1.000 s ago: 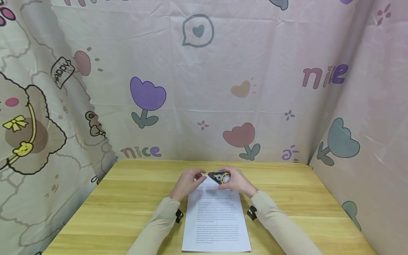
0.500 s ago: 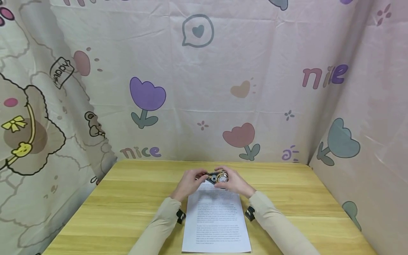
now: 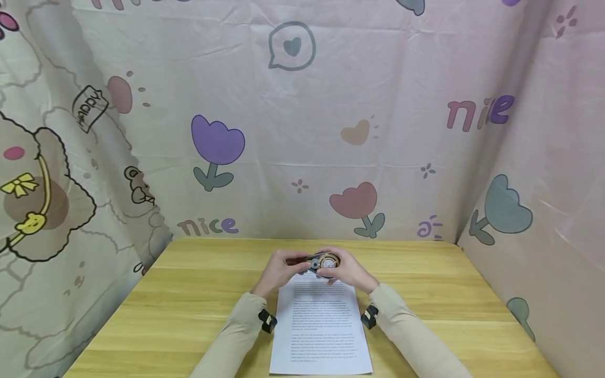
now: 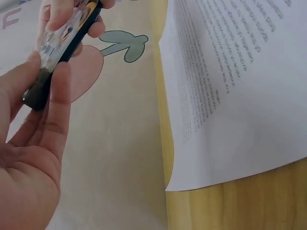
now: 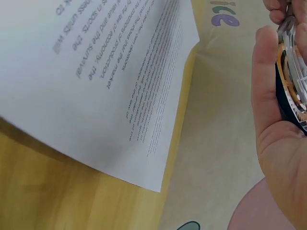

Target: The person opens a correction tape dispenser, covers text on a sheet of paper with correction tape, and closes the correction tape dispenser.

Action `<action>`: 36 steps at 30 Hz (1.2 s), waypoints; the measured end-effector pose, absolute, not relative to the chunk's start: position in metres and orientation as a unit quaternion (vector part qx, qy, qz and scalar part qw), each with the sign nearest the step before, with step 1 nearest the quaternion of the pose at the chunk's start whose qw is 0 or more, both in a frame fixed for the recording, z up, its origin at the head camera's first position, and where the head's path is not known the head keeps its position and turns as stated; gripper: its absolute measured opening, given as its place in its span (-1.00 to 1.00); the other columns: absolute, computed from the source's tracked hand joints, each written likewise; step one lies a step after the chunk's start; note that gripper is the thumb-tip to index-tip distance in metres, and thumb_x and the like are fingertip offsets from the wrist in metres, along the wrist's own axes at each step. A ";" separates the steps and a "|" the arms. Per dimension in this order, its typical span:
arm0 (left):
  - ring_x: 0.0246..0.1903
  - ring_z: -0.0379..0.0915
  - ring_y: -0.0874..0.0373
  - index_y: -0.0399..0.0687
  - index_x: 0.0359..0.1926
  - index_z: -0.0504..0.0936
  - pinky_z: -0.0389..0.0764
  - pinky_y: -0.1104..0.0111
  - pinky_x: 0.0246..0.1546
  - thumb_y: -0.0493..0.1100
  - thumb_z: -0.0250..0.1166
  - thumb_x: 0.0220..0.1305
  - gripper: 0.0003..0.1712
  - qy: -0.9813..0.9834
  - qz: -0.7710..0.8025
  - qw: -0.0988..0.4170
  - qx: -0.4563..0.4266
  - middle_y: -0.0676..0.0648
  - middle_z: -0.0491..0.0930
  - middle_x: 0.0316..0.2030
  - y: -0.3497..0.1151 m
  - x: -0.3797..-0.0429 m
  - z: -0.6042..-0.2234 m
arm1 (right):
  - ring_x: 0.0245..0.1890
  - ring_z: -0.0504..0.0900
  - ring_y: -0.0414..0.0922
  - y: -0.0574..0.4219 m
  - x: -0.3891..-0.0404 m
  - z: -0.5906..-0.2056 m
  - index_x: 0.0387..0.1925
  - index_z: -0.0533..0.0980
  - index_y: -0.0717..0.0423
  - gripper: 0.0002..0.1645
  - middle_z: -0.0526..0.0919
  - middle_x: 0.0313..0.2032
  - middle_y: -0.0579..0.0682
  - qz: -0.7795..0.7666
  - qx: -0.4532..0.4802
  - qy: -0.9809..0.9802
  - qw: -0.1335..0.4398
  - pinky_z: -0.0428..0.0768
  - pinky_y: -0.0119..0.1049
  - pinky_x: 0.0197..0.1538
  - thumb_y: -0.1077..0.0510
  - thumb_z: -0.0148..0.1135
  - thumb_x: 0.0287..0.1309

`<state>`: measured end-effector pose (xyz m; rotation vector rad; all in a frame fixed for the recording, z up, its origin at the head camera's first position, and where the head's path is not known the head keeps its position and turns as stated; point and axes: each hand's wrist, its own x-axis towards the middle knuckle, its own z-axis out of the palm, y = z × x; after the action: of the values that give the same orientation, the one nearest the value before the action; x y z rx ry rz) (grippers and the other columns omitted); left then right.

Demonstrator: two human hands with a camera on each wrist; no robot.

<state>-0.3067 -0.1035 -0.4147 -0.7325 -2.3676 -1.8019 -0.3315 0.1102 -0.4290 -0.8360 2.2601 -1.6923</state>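
A correction tape dispenser (image 3: 328,261) with a clear, gear-filled body and a dark tip is held just above the far end of a printed sheet (image 3: 321,325). My right hand (image 3: 352,271) grips its rounded body, thumb on the near side. With thumb and fingers, my left hand (image 3: 278,273) pinches the narrow dark end, as the left wrist view shows on the dispenser (image 4: 64,43). In the right wrist view, the dispenser (image 5: 290,79) is cut off by the frame edge. Its writing tip is hidden by my left fingers.
The sheet lies lengthwise on a wooden table (image 3: 198,294), its far corners slightly raised. A patterned cloth (image 3: 293,136) hangs behind the table and along both sides. Each forearm carries a small black wrist device.
My left hand, at first apart from the dispenser, now pinches its dark end. The dispenser has tilted and shifted slightly left in my right hand. The sheet has stayed put.
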 end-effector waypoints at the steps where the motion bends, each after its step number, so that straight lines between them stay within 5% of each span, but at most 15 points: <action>1: -0.40 0.57 -0.18 -0.40 -0.14 0.60 0.59 0.09 -0.38 -0.37 0.29 0.06 -0.71 -0.767 -0.594 0.031 -0.241 -0.30 0.62 -0.34 -0.104 -0.303 -0.411 | -0.30 0.59 0.15 0.110 -0.329 -0.426 0.10 0.38 0.09 -0.40 0.49 -0.13 0.17 -0.572 -0.287 0.762 0.101 0.59 0.03 -0.44 0.23 0.33 -0.03; 15: -0.42 0.57 -0.22 -0.24 -0.19 0.66 0.59 0.08 -0.38 -0.29 0.34 0.02 -0.74 -0.775 -0.582 -0.041 -0.244 -0.15 0.65 -0.36 -0.115 -0.318 -0.430 | -0.33 0.58 0.00 0.111 -0.324 -0.424 0.04 0.43 0.04 -0.47 0.50 -0.15 0.11 -0.543 -0.306 0.770 0.138 0.56 0.11 -0.42 0.24 0.33 -0.03; 28: -0.45 0.60 0.07 -0.10 -0.18 0.68 0.62 0.24 -0.40 -0.18 0.37 -0.01 -0.71 -0.783 -0.579 0.008 -0.226 -0.07 0.66 -0.37 -0.117 -0.321 -0.430 | -0.28 0.57 0.24 0.109 -0.324 -0.417 0.04 0.41 0.02 -0.46 0.51 -0.15 0.15 -0.570 -0.296 0.756 0.127 0.54 0.16 -0.38 0.26 0.33 -0.03; 36: -0.43 0.60 -0.01 -0.14 -0.14 0.66 0.59 0.10 -0.33 -0.20 0.37 0.00 -0.67 -0.785 -0.574 -0.017 -0.232 -0.12 0.65 -0.33 -0.127 -0.322 -0.428 | -0.34 0.59 -0.02 0.109 -0.325 -0.417 0.05 0.40 0.06 -0.45 0.50 -0.14 0.14 -0.544 -0.306 0.772 0.117 0.58 0.07 -0.42 0.26 0.33 -0.04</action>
<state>-0.3220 -0.1270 -0.4281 -0.7359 -2.4946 -1.8232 -0.3253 0.1094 -0.4169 -0.8943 2.2604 -1.5936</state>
